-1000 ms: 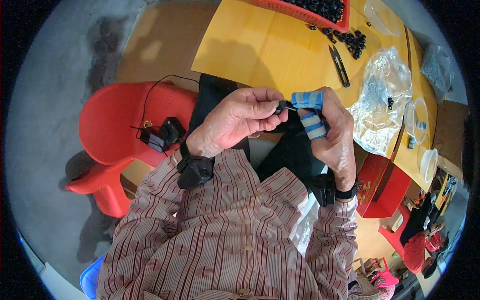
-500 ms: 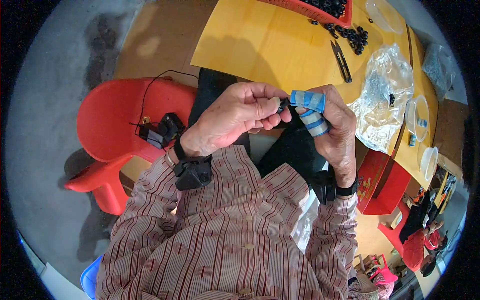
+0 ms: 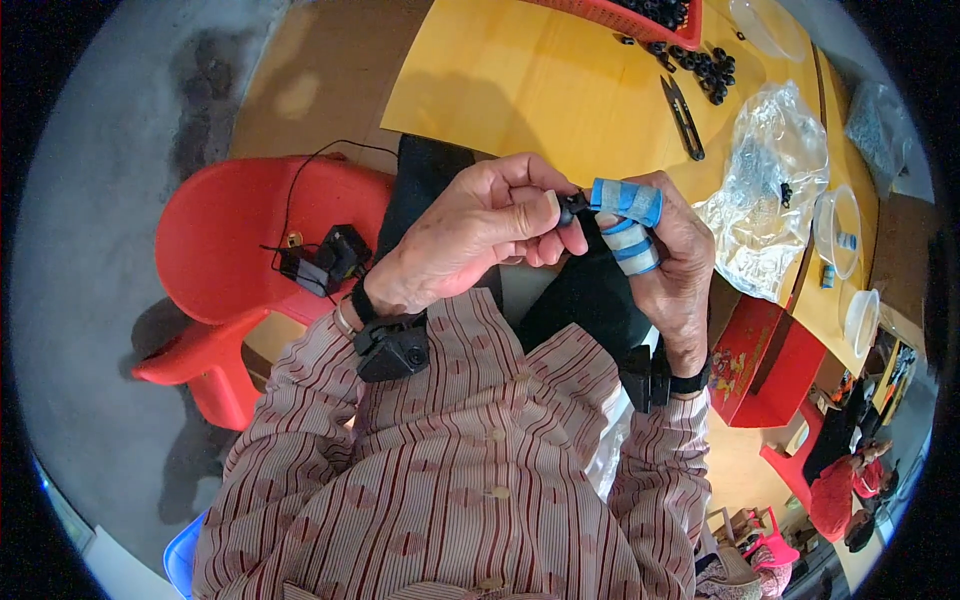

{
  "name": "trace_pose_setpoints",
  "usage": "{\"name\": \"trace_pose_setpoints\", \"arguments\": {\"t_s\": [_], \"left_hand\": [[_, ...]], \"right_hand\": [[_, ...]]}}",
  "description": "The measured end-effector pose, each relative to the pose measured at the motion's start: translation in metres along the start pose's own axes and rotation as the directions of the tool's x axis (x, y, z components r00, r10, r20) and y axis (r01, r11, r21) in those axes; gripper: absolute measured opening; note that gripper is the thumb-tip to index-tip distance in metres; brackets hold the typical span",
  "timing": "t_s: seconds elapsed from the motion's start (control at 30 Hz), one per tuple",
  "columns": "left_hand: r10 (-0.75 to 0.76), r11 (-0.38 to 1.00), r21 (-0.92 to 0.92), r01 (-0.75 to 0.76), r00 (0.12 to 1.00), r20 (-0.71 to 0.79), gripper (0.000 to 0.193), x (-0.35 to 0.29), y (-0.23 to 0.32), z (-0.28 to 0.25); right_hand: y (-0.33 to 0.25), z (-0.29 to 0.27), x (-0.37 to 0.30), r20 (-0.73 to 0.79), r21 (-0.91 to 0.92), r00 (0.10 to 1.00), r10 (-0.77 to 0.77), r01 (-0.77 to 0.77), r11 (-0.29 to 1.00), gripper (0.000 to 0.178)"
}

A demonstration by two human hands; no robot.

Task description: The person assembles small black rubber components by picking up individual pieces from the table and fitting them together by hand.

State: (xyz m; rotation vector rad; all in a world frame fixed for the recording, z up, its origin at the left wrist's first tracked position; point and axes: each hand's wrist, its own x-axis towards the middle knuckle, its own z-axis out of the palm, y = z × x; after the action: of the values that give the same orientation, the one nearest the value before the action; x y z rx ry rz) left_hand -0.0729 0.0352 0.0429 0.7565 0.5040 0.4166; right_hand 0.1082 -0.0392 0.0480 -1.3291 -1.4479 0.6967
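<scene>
A small black part (image 3: 568,209), rounded and ring-like, is pinched between the thumb and fingers of my left hand (image 3: 470,222). My right hand (image 3: 680,245) comes up against it from the right, with thumb and forefinger bent and closed. Blue-and-white striped tape (image 3: 630,200) wraps those two fingers. Their tips meet the right end of the black part; whether they also pinch something tiny there is hidden. Both hands are held over my lap, just in front of the near edge of the yellow table (image 3: 480,85).
On the table are a red basket (image 3: 690,38) of black parts, a loose pile of them (image 3: 715,72), black thread snips (image 3: 683,118), a clear plastic bag (image 3: 765,190) and clear tubs (image 3: 862,322). A red stool (image 3: 215,225) with a black device (image 3: 340,255) stands left; a red box (image 3: 745,370) is right.
Both hands have shifted very slightly to the right. More of the black part shows between the fingertips, and the taped fingertips sit a little farther from the left thumb.
</scene>
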Motion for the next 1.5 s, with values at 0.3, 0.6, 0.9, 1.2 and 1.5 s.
{"name": "trace_pose_setpoints", "arguments": {"t_s": [0.3, 0.6, 0.9, 1.2, 1.5], "left_hand": [[0.015, 1.0, 0.011, -0.015, 1.0, 0.021, 0.022, -0.001, -0.003, -0.003], [0.045, 0.996, -0.077, -0.042, 0.998, 0.046, 0.021, -0.002, -0.005, -0.002], [0.059, 0.994, -0.095, -0.059, 0.998, -0.005, 0.024, -0.003, -0.008, 0.002], [0.077, 0.987, -0.139, -0.081, 0.996, -0.035, 0.019, -0.004, -0.012, 0.001], [0.116, 0.979, -0.161, -0.124, 0.992, -0.058, 0.016, -0.005, -0.016, 0.002]], "right_hand": [[-0.005, 0.003, 0.001, 0.024, -0.006, 1.0, 0.003, -0.003, 1.0, 0.022], [-0.003, 0.006, -0.001, 0.047, 0.108, 0.998, 0.052, -0.057, 0.993, 0.019], [0.0, 0.017, -0.01, 0.013, 0.339, 0.985, 0.169, -0.164, 0.926, 0.013], [0.001, 0.03, -0.016, -0.102, 0.352, 0.978, 0.18, -0.134, 0.926, 0.011], [0.002, 0.04, -0.022, -0.171, 0.375, 0.966, 0.194, -0.119, 0.92, 0.014]]}}
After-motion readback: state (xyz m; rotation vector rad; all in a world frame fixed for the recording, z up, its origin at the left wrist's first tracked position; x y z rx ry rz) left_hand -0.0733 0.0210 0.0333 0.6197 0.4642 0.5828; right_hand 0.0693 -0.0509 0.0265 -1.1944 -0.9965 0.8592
